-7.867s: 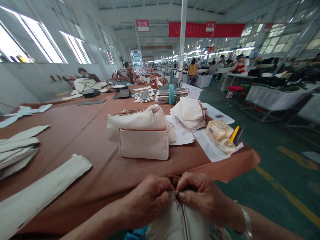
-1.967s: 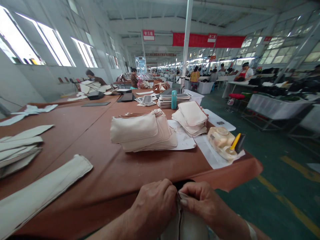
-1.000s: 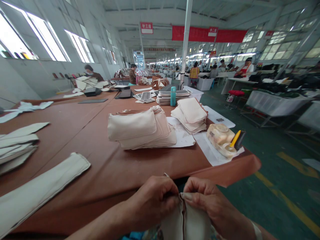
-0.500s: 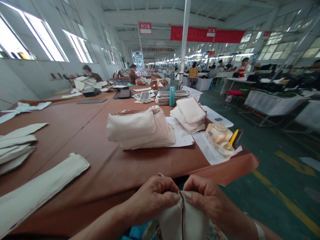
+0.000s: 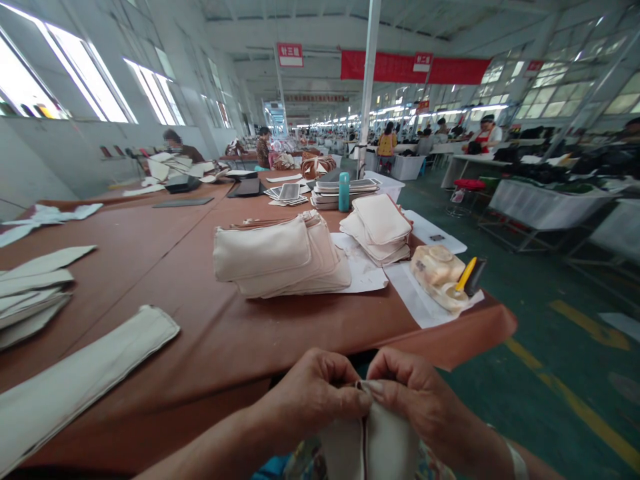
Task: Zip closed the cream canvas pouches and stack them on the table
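And the left hand's (image 5: pixel 320 387) thumb has just slid over the brown-lined slit (image 5: pixel 365 450) to meet the right hand's (image 5: pixel 425 393) thumb! Fingers of both hands pinch tight on the cream stitched piece (image 5: pixel 393 440), held off the near edge of the brown-covered worktop (image 5: pixel 200 347); that looks like its two edges being pressed together at the top.

High ahead of you, a red-and-white sign (image 5: pixel 291 55) reads 针三组. To its right, a second sign (image 5: pixel 423 62), against a red banner (image 5: pixel 461 71), appears to read 针二组. Lettering farther off is too small.
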`<action>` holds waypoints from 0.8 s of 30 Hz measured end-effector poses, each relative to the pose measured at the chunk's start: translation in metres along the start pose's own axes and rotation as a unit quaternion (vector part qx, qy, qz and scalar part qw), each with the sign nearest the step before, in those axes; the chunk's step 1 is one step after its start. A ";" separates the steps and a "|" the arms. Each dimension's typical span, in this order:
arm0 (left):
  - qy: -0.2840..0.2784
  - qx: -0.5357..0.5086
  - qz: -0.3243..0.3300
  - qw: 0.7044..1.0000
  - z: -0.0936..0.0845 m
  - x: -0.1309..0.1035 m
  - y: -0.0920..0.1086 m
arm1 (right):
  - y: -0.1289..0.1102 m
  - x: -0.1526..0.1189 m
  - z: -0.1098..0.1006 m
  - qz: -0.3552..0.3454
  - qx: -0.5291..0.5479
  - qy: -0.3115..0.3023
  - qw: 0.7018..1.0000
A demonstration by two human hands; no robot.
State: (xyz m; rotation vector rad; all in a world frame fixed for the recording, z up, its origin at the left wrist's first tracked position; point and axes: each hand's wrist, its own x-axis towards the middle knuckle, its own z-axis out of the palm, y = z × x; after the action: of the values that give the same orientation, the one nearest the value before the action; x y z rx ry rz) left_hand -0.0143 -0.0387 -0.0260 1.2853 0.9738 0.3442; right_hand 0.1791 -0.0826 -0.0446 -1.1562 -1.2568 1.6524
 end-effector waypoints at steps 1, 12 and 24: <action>-0.012 -0.022 -0.002 1.000 -0.001 -0.001 0.001 | -0.001 0.000 0.000 0.009 0.010 0.001 1.000; -0.019 0.065 0.007 0.998 -0.004 0.000 0.003 | -0.008 0.003 0.003 -0.004 0.004 -0.013 1.000; 0.001 0.225 0.046 0.973 0.000 -0.008 0.008 | 0.003 0.004 0.007 -0.093 -0.082 0.050 0.991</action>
State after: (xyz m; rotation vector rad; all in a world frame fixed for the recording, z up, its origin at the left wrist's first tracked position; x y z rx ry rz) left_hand -0.0166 -0.0416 -0.0159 1.7450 1.0309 0.2002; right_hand 0.1713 -0.0815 -0.0475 -1.1654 -1.4108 1.3602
